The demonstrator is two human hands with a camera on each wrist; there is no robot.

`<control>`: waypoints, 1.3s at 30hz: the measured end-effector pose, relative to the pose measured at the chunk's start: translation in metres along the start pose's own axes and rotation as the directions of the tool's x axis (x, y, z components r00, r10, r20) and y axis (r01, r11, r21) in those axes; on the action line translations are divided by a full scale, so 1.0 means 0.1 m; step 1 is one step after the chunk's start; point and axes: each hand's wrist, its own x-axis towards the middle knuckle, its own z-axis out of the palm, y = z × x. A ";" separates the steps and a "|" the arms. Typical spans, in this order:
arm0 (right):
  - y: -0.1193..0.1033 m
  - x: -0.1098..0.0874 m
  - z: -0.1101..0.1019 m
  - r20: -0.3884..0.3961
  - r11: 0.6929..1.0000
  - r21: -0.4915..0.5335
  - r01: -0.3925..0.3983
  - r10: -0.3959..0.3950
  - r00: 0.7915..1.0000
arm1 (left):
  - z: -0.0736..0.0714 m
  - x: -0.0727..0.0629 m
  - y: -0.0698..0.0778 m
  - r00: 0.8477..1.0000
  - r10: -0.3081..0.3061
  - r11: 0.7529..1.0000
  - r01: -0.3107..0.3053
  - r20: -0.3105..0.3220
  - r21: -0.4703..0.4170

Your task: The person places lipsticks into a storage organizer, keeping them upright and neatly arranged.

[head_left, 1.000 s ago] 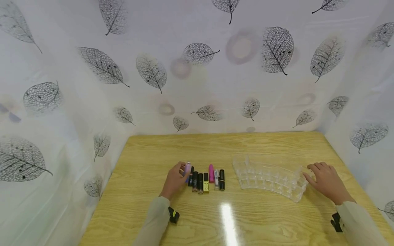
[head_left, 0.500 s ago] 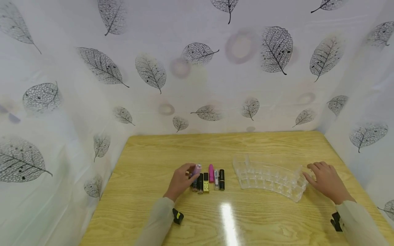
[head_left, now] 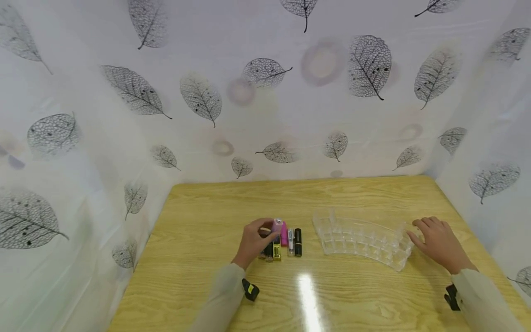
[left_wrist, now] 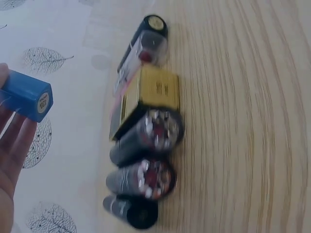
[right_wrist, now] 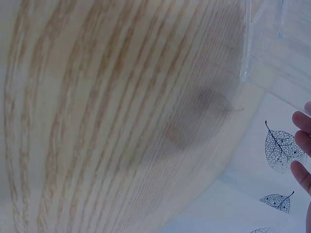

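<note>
My left hand pinches a lipstick tube above a row of cosmetics. In the head view its upper end looks lilac; the left wrist view shows the blue end of the tube with a round label. Below lie dark lip gloss tubes, a gold-and-black lipstick, a bright pink tube, a clear tube and a black lipstick. My right hand is at the right end of a clear compartment organizer, fingers loosely bent; whether they touch it is hard to tell.
The organizer curves across the right half of the wooden table. Behind and at both sides hangs a white curtain printed with leaves. A bright light reflection lies on the table's front part.
My left hand has carried the lipstick tube to the right, over the row, from its left end to above the gold-and-black lipstick. The right hand stays by the organizer.
</note>
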 end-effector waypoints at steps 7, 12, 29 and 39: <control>-0.01 0.00 -0.01 0.001 1.000 0.003 0.004 -0.004 1.000 | 0.16 0.08 0.27 0.994 -0.111 0.982 0.110 0.002 -0.152; -0.01 0.00 0.00 0.007 1.000 0.010 -0.006 0.006 1.000 | 0.28 0.15 0.38 0.992 -0.127 0.971 0.124 -0.002 -0.207; -0.01 0.00 -0.02 0.023 0.999 0.023 -0.032 0.032 0.999 | 0.89 0.33 0.24 0.996 -0.090 0.955 0.081 -0.018 -0.286; -0.02 0.01 -0.02 0.022 0.998 0.036 -0.046 0.045 0.999 | 1.12 0.41 0.30 0.989 -0.148 0.952 0.146 0.012 -0.268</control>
